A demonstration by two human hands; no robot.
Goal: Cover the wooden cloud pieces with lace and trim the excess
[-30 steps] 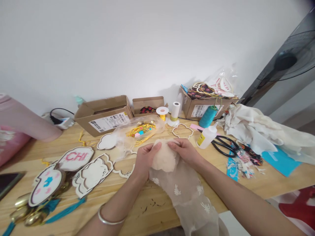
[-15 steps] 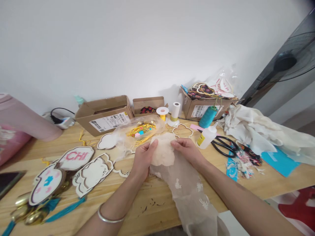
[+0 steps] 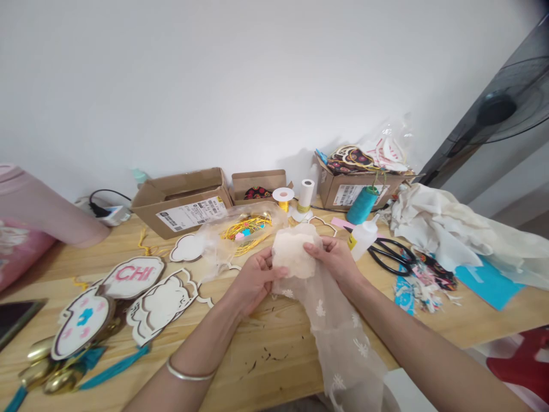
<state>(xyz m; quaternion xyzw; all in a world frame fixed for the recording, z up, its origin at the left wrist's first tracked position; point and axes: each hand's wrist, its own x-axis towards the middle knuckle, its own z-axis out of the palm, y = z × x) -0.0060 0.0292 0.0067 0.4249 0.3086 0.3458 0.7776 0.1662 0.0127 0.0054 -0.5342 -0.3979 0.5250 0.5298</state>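
Between both hands is a cream, scallop-edged flat piece [image 3: 294,252], with sheer fabric [image 3: 343,343] at it, embroidered with white flowers. The fabric trails down past the table's front edge. My left hand [image 3: 253,280] pinches the piece's lower left corner, thumb on top. My right hand [image 3: 338,260] grips its right side, thumb pressed on the face. Fingers beneath the piece are hidden. Just behind lies a clear plastic bag [image 3: 214,234] with yellow cords [image 3: 249,229]. A white glue bottle [image 3: 362,237] stands close to my right hand.
Black-handled scissors [image 3: 390,256] and fabric scraps [image 3: 429,280] lie to the right, beside a teal thread cone [image 3: 362,205]. Cardboard boxes [image 3: 180,200] line the wall. Scalloped wooden shapes [image 3: 163,303] and gold bells [image 3: 60,377] with teal tassels occupy the left.
The piece has moved slightly right and turned in my hands. My left hand has slid to its lower corner, and my right thumb now lies further over its face. The fabric has swung right.
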